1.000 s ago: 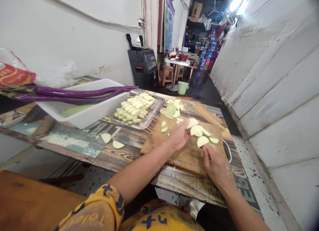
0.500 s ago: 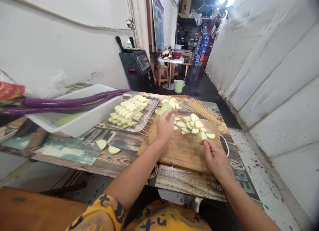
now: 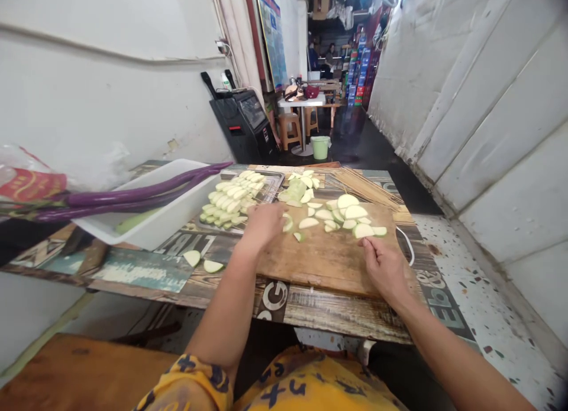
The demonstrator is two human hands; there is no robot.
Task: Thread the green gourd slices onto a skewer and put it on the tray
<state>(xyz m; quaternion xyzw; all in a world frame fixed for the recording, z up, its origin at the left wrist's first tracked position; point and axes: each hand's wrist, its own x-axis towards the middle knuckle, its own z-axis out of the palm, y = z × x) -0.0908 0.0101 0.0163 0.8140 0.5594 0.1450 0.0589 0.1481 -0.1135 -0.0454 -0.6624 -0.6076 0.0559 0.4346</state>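
My left hand [image 3: 266, 223] is at the left end of the wooden cutting board [image 3: 306, 269], beside the metal tray [image 3: 276, 183]. Its fingers curve to the right, close to a green-edged slice [image 3: 288, 223]; the fingertips are partly hidden. My right hand [image 3: 384, 266] is over the board's right side, thumb and forefinger pinched together just below a pale slice [image 3: 364, 230]. Whatever is in that pinch is too small to make out. A loose pile of pale, green-skinned slices [image 3: 348, 207] lies on the board. Several skewers of slices [image 3: 233, 198] are stacked on the tray.
Long purple eggplants [image 3: 146, 189] lie across a white bin [image 3: 151, 236] at left. Two slices, one a half-round [image 3: 192, 258], sit on the table [image 3: 213, 293]. Bare bamboo skewers [image 3: 364, 186] are spread behind the board. A green bucket [image 3: 320, 148] stands on the floor beyond.
My left hand has moved left and down, from above the board to the tray side, and its fingers now curve. My right hand stays by the same slice. The view has shifted slightly.
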